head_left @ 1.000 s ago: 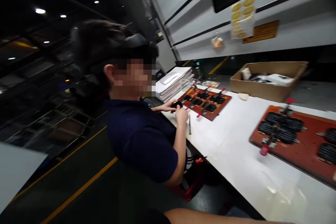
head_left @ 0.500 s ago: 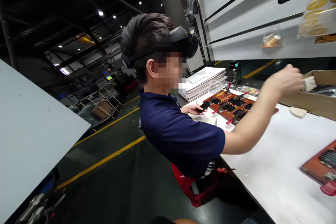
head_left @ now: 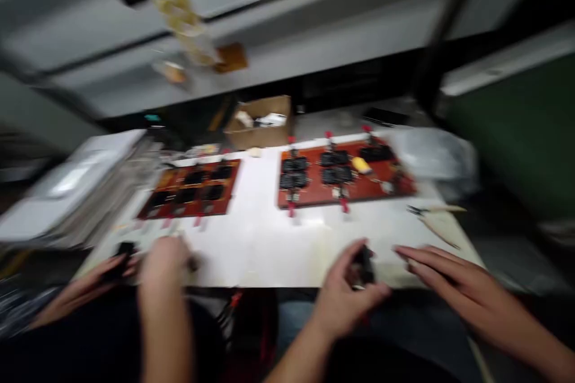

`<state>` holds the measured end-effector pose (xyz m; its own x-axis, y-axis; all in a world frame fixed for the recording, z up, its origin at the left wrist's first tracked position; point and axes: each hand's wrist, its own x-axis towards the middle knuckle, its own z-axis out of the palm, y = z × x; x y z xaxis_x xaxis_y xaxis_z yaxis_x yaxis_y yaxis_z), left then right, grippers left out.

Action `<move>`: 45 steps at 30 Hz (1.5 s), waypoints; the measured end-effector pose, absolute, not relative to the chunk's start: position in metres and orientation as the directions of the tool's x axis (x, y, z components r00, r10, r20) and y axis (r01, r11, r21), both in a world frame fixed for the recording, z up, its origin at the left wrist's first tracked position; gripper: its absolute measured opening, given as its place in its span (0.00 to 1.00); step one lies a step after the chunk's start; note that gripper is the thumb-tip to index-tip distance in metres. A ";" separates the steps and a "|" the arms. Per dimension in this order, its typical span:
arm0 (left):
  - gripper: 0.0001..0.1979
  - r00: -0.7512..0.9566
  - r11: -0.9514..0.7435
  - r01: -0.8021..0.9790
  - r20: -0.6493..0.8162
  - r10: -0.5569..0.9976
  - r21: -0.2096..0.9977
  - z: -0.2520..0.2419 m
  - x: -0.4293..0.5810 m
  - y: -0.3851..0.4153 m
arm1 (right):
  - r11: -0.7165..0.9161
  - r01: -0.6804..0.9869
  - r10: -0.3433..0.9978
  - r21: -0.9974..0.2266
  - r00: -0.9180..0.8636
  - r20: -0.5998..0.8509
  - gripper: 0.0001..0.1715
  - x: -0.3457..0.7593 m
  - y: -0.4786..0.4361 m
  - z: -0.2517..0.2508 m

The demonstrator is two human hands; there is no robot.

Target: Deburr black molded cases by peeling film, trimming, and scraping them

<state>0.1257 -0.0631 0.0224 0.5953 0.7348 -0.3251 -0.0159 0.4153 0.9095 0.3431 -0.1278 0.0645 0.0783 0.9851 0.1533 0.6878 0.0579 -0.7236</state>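
My left hand (head_left: 345, 296) is curled round a small black plastic part (head_left: 366, 264), held upright near the front edge of the white table. To its right, my right hand (head_left: 462, 290) reaches in with long fingers. Its fingertips come together, and whatever lies between them is too small and blurred to name. Beyond my hands is a reddish-brown fixture board (head_left: 309, 196) with several black parts clamped on it by red-handled toggle clamps. A yellow object (head_left: 362, 166) lies on that board. Pliers with pale handles (head_left: 438, 224) rest right of it.
On the left, a co-worker's hands (head_left: 164, 263) are at work, one with a black part (head_left: 123, 257). A second fixture board (head_left: 233, 182) lies before them. Also around are a cardboard box (head_left: 251, 139), a paper stack (head_left: 27, 203) and a clear plastic bag (head_left: 435, 158).
My view has swung right and down from the co-worker to the table in front of me. Both my hands are in view now. The co-worker's raised arm has come down.
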 end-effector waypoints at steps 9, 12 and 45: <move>0.31 0.604 0.201 0.021 -0.173 0.778 0.979 0.031 0.106 -0.049 | 0.305 0.645 0.951 -0.701 -0.243 0.191 0.18 0.322 -0.125 0.085; 0.31 0.592 0.200 -0.007 -0.158 0.791 0.980 0.029 0.101 -0.053 | 0.330 0.647 0.940 -0.687 -0.289 0.180 0.17 0.319 -0.124 0.084; 0.31 0.683 0.307 0.068 -0.268 0.680 0.949 0.026 0.107 -0.062 | 0.243 0.670 0.969 -0.701 -0.206 0.138 0.16 0.333 -0.133 0.068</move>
